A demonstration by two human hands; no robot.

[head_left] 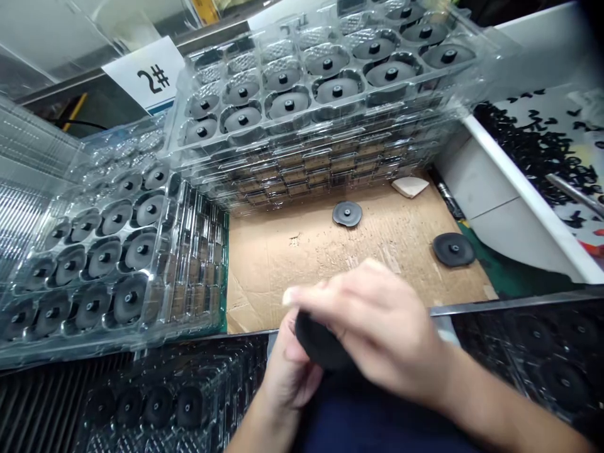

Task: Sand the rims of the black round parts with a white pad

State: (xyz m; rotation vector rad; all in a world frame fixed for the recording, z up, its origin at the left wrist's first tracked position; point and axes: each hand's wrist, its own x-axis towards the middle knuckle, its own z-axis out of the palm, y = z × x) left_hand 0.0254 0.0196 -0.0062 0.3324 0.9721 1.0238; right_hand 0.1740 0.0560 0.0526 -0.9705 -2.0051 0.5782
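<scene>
A round black disc (321,340) is held between the two hands, low in the view, just above a dark blue garment (377,421); it is partly hidden and slightly blurred. The disc is pinched from above by the right hand (372,321), its fingers curled over the upper edge, while the lower side is cupped by the left hand (287,371). Neither hand is spread. Directly ahead, a sheet of worn cardboard (302,270) is laid beside a green mat (486,280), and two similar discs are lying on it, well apart: one (347,214) near the middle, the other (453,249) by the right edge. A pale triangular scrap (409,186) is lying beyond them. Clear plastic trays (311,157) are stacked at the far side, their pockets filled with matching discs, and a second tray stack (104,239) is tilted at the left. Darker trays (160,409) are seen below and left of the hands. A card printed "2#" (151,74) is shown at the top left, and small black parts (538,151) are heaped in a white-edged bin at the right
</scene>
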